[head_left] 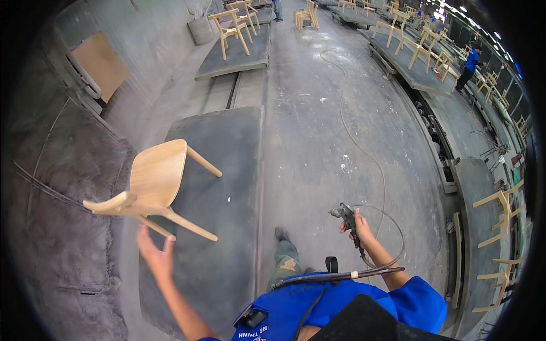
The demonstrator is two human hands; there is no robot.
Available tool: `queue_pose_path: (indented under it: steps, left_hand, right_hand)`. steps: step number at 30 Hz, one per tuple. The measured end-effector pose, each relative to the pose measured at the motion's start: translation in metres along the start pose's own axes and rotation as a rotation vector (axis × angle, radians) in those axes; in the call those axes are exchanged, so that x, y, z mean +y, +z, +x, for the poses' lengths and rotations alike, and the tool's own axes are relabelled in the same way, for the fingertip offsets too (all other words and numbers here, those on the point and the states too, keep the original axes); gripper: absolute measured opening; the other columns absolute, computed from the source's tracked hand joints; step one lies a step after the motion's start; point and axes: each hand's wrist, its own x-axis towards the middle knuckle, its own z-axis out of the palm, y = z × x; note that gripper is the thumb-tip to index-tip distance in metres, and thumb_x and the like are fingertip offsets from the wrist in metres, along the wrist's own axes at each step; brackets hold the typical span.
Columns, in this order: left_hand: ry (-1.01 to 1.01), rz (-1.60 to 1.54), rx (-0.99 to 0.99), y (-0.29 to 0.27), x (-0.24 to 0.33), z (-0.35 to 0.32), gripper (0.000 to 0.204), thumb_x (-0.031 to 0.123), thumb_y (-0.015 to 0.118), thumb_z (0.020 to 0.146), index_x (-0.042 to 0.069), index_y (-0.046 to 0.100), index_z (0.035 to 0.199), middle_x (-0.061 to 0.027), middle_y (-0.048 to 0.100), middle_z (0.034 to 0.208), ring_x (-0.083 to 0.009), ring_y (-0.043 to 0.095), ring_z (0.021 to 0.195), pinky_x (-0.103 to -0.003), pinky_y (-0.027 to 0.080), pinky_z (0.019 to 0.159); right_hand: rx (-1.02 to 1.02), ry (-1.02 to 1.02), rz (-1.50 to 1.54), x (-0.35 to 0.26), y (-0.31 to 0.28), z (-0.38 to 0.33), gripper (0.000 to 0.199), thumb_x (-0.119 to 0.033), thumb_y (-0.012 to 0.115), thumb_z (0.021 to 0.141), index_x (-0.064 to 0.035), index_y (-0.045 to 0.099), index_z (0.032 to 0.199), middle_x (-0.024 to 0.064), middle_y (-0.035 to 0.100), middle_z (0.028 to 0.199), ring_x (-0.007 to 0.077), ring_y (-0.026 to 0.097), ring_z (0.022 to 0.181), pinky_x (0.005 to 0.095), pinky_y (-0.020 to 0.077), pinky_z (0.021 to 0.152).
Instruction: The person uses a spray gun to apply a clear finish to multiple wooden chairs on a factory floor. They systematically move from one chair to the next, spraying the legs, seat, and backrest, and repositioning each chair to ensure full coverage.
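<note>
On the grey workshop floor [318, 148], the open left hand [154, 254] is just under a tilted wooden chair [152, 184]; the right hand [359, 226] grips a spray gun [345, 216].

room around the hands

bare grey floor [318, 148] lies open ahead between the hands. the tipped wooden chair [153, 184] blocks the way just above the left hand [154, 257], its legs jutting right. a hose [364, 159] loops around the right hand [359, 226] and spray gun [346, 215].
</note>
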Motion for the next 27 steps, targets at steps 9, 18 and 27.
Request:
queue_pose_path:
  steps: [9, 18, 27]
  left_hand:
    - [0.254, 0.518, 0.535, 0.091, -0.121, 0.181, 0.076, 0.048, 0.073, 0.088, 0.011, 0.044, 0.148, -0.0165, 0.052, 0.134, -0.0387, 0.046, 0.127, -0.060, 0.027, 0.116]
    - [0.015, 0.266, 0.959, 0.143, -0.114, 0.217, 0.045, 0.031, 0.060, 0.103, -0.004, 0.050, 0.128, -0.0164, 0.057, 0.113, -0.0350, 0.053, 0.113, -0.051, 0.041, 0.108]
    - [-0.087, 0.335, 0.897, 0.226, -0.012, 0.268, 0.036, 0.035, 0.061, 0.100, 0.003, 0.059, 0.115, -0.0103, 0.059, 0.113, -0.0318, 0.051, 0.118, -0.054, 0.029, 0.109]
  right_hand:
    - [0.088, 0.069, -0.107, -0.061, 0.030, 0.144, 0.065, -0.068, 0.036, 0.101, -0.0090, 0.056, 0.118, 0.0106, 0.071, 0.086, 0.0173, 0.070, 0.070, 0.0238, 0.0423, 0.042]
    - [-0.159, 0.054, -0.026, -0.150, 0.129, 0.331, 0.063, -0.065, 0.035, 0.103, -0.0078, 0.055, 0.120, 0.0080, 0.070, 0.085, 0.0140, 0.068, 0.070, 0.0242, 0.0408, 0.043]
    - [-0.406, 0.027, -0.067, -0.192, 0.228, 0.411, 0.068, -0.063, 0.032, 0.104, -0.0081, 0.049, 0.140, 0.0077, 0.069, 0.088, 0.0128, 0.067, 0.070, 0.0228, 0.0419, 0.044]
